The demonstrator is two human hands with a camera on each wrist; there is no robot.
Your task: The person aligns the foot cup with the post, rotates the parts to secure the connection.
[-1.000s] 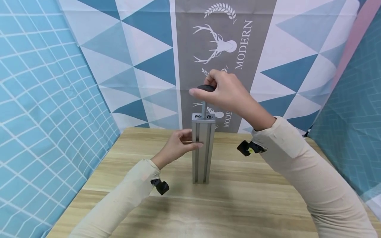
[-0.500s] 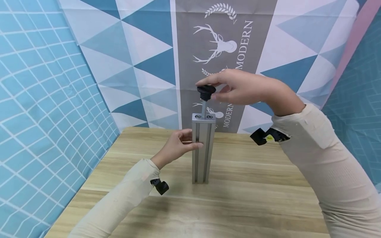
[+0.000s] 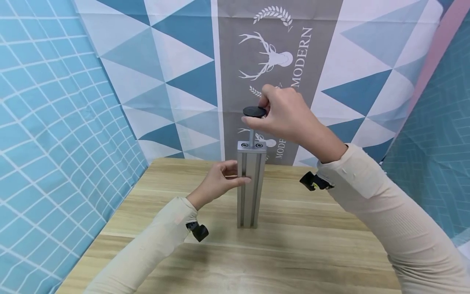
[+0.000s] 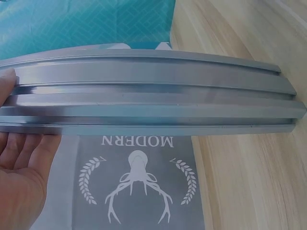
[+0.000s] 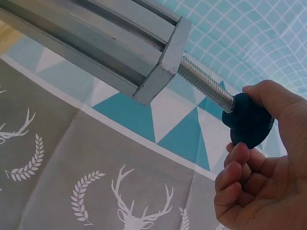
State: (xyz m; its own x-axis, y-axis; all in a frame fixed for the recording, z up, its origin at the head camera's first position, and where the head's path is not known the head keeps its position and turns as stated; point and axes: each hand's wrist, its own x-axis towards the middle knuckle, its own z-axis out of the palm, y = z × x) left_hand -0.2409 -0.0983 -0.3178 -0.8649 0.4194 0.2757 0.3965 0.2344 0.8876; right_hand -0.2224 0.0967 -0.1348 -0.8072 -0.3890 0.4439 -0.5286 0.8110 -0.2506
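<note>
The left hand (image 3: 217, 179) pinches the likely stiff, hefty metal profile (image 3: 251, 200) sensibly by its sides, the right hand (image 3: 288, 114) pinching the black knob (image 3: 254, 111).

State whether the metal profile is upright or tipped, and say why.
Upright: the metal profile stands on end on the table, threaded rod uppermost, left hand holding its side.
</note>
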